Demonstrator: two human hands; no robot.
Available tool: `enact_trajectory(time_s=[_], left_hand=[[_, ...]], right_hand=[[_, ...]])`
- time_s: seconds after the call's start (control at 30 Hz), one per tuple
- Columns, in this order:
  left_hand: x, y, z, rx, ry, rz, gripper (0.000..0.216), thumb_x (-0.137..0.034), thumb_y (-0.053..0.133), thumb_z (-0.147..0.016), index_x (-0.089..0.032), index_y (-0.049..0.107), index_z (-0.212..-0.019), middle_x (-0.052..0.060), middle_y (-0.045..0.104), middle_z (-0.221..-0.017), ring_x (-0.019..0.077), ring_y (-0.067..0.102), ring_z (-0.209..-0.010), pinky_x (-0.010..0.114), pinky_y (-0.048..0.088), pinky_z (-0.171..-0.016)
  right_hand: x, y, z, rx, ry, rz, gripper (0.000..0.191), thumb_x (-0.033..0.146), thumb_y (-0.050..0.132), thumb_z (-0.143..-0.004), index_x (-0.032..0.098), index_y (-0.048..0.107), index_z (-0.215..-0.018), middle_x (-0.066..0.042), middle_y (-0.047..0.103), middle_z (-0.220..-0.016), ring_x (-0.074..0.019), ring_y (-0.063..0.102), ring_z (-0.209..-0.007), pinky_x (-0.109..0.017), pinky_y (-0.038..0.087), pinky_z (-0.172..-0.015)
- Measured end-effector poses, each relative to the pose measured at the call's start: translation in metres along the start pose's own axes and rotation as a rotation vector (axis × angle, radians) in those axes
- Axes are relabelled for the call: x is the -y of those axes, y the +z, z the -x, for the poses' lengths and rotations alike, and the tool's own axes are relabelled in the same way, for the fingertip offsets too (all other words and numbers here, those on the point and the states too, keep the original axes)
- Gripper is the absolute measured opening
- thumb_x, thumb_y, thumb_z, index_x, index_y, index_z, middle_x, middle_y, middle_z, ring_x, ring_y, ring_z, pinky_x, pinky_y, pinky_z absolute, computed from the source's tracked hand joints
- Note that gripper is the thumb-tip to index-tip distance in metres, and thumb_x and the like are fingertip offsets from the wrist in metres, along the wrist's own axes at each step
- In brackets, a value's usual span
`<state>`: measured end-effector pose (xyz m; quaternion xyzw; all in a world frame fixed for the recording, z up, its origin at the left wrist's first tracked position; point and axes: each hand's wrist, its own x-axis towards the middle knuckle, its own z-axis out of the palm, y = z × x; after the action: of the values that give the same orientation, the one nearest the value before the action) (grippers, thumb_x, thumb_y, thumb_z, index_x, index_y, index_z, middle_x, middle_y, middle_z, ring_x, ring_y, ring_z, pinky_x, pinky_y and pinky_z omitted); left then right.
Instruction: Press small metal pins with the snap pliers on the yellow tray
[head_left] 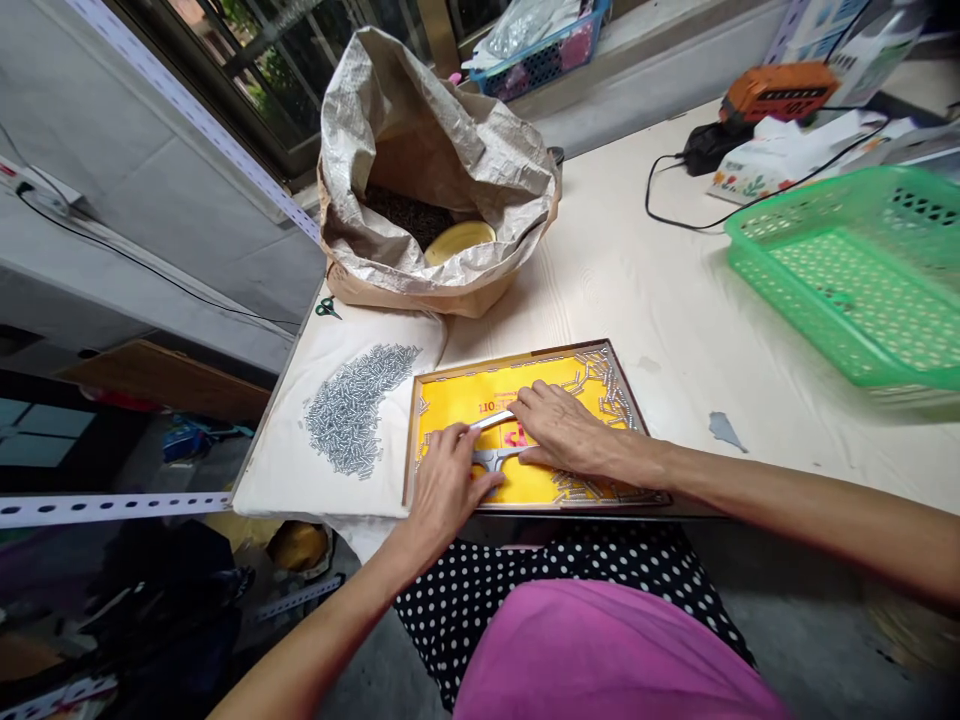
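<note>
If the silver metal piece (493, 458), gripped by the left hand (444, 475) and right hand (559, 425) over the yellow tray (450, 395), were swung sideways, loose pins (616, 398) could be knocked onto the counter (615, 280).

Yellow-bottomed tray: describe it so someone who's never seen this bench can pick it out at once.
Find the pale tabletop, then the big open woven sack towards its back. The shallow rectangular tray lies nearer the camera, just right of a heap of small metal pieces on white cloth. Its bright yellow bottom and brown rim set it apart from the perforated green basket.
</note>
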<state>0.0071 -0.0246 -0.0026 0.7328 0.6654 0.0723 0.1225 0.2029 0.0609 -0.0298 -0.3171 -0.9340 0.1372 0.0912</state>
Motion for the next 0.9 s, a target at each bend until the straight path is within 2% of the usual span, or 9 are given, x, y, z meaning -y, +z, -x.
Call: enact_trajectory(time_s=[0.07, 0.13, 0.27, 0.37, 0.43, 0.6, 0.7, 0.8, 0.9], left_hand=[[-0.005, 0.006, -0.013, 0.024, 0.138, -0.044, 0.057, -0.029, 0.071, -0.081, -0.018, 0.050, -0.133, 0.014, 0.054, -0.135, 0.0298, 0.049, -0.122, 0.046, 0.043, -0.104], [-0.007, 0.011, -0.026, 0.063, 0.181, -0.069, 0.059, -0.025, 0.067, -0.083, -0.015, 0.045, -0.137, 0.015, 0.055, -0.131, 0.0295, 0.050, -0.119, 0.046, 0.045, -0.101], [-0.007, 0.014, -0.041, 0.103, 0.174, -0.120, 0.046, -0.026, 0.063, -0.087, -0.014, 0.051, -0.129, 0.013, 0.061, -0.117, 0.0283, 0.053, -0.109, 0.044, 0.047, -0.095], [-0.007, 0.012, -0.043, 0.106, 0.146, -0.141, 0.032, -0.026, 0.061, -0.089, -0.015, 0.058, -0.119, 0.012, 0.063, -0.109, 0.0271, 0.055, -0.105, 0.041, 0.048, -0.091], [-0.006, 0.013, -0.044, 0.123, 0.121, -0.133, 0.021, -0.025, 0.059, -0.091, -0.016, 0.062, -0.109, 0.011, 0.065, -0.104, 0.0260, 0.056, -0.102, 0.038, 0.049, -0.088], [-0.004, 0.018, -0.047, 0.149, 0.113, -0.085, 0.015, -0.027, 0.060, -0.091, -0.018, 0.065, -0.102, 0.009, 0.066, -0.097, 0.0247, 0.058, -0.099, 0.037, 0.049, -0.087], [0.003, 0.011, -0.047, 0.083, 0.132, -0.056, 0.033, -0.032, 0.063, -0.089, -0.016, 0.060, -0.118, 0.013, 0.065, -0.116, 0.0271, 0.057, -0.112, 0.041, 0.048, -0.096], [0.012, -0.008, -0.036, -0.102, 0.148, 0.023, 0.049, -0.037, 0.065, -0.088, -0.017, 0.053, -0.131, 0.016, 0.052, -0.138, 0.0291, 0.049, -0.128, 0.044, 0.043, -0.104], [0.022, -0.025, -0.016, -0.171, 0.011, 0.090, 0.027, -0.037, 0.053, -0.094, -0.018, 0.066, -0.109, 0.011, 0.064, -0.113, 0.0230, 0.061, -0.106, 0.035, 0.048, -0.092]], right_hand=[[0.001, 0.002, -0.002, -0.035, -0.023, 0.000, 0.036, 0.030, 0.071, -0.083, 0.010, 0.058, -0.110, -0.015, 0.060, -0.111, -0.0282, 0.049, -0.100, -0.041, 0.041, -0.084], [0.001, 0.003, -0.005, -0.043, -0.041, 0.008, 0.034, 0.028, 0.068, -0.084, 0.011, 0.058, -0.111, -0.015, 0.060, -0.109, -0.0277, 0.050, -0.099, -0.041, 0.041, -0.084], [-0.002, 0.005, -0.015, 0.011, -0.024, 0.054, 0.030, 0.025, 0.065, -0.085, 0.012, 0.059, -0.111, -0.015, 0.061, -0.107, -0.0277, 0.052, -0.098, -0.040, 0.043, -0.081], [-0.002, 0.007, -0.021, 0.060, -0.028, 0.072, 0.016, 0.016, 0.052, -0.091, 0.015, 0.062, -0.103, -0.014, 0.064, -0.102, -0.0258, 0.053, -0.094, -0.039, 0.044, -0.078], [-0.002, 0.009, -0.024, 0.093, -0.034, 0.053, 0.019, 0.012, 0.045, -0.093, 0.015, 0.063, -0.099, -0.012, 0.065, -0.098, -0.0241, 0.055, -0.091, -0.037, 0.044, -0.076], [-0.002, 0.009, -0.023, 0.131, -0.014, 0.033, 0.016, 0.015, 0.049, -0.095, 0.014, 0.064, -0.098, -0.012, 0.065, -0.096, -0.0226, 0.056, -0.090, -0.034, 0.044, -0.075], [-0.003, 0.005, -0.019, 0.040, -0.036, 0.058, 0.025, 0.027, 0.060, -0.093, 0.014, 0.061, -0.113, -0.014, 0.063, -0.108, -0.0257, 0.054, -0.100, -0.037, 0.044, -0.080], [-0.003, 0.004, -0.015, -0.034, -0.082, 0.082, 0.032, 0.034, 0.061, -0.093, 0.015, 0.060, -0.118, -0.014, 0.060, -0.117, -0.0274, 0.048, -0.107, -0.038, 0.042, -0.083], [-0.001, 0.008, -0.013, 0.031, -0.080, 0.076, 0.016, 0.030, 0.055, -0.096, 0.017, 0.064, -0.097, -0.011, 0.061, -0.104, -0.0250, 0.048, -0.098, -0.036, 0.037, -0.078]])
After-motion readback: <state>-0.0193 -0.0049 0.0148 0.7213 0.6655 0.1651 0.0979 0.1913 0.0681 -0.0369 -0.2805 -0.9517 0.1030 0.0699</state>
